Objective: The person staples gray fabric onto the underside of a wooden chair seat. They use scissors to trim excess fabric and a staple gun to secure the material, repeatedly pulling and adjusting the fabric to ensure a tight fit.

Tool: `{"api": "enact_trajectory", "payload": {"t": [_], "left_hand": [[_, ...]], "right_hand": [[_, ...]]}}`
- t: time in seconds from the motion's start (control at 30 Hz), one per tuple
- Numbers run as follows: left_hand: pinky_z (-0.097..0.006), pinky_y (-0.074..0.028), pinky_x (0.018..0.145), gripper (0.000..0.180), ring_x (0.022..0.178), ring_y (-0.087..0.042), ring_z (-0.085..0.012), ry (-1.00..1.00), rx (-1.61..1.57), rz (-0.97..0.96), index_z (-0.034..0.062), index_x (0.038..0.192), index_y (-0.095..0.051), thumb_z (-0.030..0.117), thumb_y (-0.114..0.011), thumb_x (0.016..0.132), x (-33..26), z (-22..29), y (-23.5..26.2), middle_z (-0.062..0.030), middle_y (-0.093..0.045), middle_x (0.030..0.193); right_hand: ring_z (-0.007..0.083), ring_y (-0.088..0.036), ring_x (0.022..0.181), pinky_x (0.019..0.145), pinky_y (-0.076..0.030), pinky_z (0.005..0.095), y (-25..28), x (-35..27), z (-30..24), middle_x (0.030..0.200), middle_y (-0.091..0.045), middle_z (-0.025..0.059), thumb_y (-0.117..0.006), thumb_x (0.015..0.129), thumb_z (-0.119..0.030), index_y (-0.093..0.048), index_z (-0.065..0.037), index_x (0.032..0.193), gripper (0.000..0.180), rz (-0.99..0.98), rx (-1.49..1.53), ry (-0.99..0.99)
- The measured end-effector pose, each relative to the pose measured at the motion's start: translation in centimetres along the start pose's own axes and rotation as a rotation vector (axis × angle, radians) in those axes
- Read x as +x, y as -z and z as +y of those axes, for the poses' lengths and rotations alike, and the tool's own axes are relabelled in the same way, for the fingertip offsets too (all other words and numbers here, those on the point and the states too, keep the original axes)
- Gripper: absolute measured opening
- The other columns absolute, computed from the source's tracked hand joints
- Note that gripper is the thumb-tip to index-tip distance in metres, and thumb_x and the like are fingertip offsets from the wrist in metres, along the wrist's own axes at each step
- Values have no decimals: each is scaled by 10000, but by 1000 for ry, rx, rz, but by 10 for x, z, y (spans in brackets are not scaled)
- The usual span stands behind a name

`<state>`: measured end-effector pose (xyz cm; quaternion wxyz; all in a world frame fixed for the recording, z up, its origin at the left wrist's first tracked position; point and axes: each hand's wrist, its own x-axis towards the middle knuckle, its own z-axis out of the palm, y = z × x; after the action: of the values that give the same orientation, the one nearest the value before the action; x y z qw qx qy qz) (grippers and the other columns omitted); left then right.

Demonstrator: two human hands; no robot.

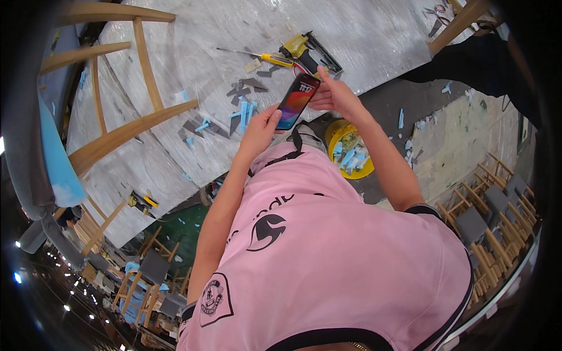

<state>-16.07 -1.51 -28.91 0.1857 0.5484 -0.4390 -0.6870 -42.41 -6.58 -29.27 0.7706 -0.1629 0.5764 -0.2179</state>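
Note:
A smartphone [298, 101] with a lit, colourful screen is tilted in front of my body. My left hand [261, 131] grips its lower left side, thumb along the edge. Beside the phone's upper right edge is my right hand [338, 99], fingers stretched out and thumb apart; whether its fingertips touch the phone I cannot tell. Just beyond the phone, a yellow-and-black staple gun [309, 52] lies on the plastic-covered table [199, 47]. A screwdriver [275, 59] with a yellow handle rests next to it.
Blue and grey scraps [246, 114] litter the tabletop. A yellow bucket [367, 169] of scraps stands below my right forearm. A wooden chair frame [137, 131] rises at left. Stacked chairs [474, 225] stand at right, and dark-clothed legs [474, 67] are by the table's far right.

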Motion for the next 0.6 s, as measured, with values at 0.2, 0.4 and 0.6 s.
{"api": "enact_trajectory", "payload": {"t": [0.2, 0.4, 0.6], "left_hand": [[-417, -544, 783, 369, 861, -733, -363, -255, 584, -15, 39, 1334, -637, 257, -564, 1045, -9, 17, -8, -219, -742, 987], [-502, -534, 803, 322, 908, -673, -455, -289, 621, -165, 80, 1282, -660, 237, -575, 1014, -12, 20, -23, -267, -697, 978], [-518, -534, 842, 379, 967, -671, -458, -552, 502, -96, 15, 1261, -659, 291, -576, 1015, 9, -29, -46, -245, -714, 1049]], "right_hand": [[217, -730, 842, 765, -626, 332, 24, 2, 5, 1002, -701, 143, -673, 911, -651, -612, 17, 1199, 729, -114, -180, -107], [111, -677, 766, 722, -550, 271, 69, 3, 17, 938, -705, 20, -722, 927, -472, -688, -79, 1118, 438, -397, -630, -96], [175, -700, 800, 784, -608, 361, 65, -38, 20, 965, -643, 57, -802, 876, -288, -543, -65, 1235, 495, -303, -415, -99]]}}
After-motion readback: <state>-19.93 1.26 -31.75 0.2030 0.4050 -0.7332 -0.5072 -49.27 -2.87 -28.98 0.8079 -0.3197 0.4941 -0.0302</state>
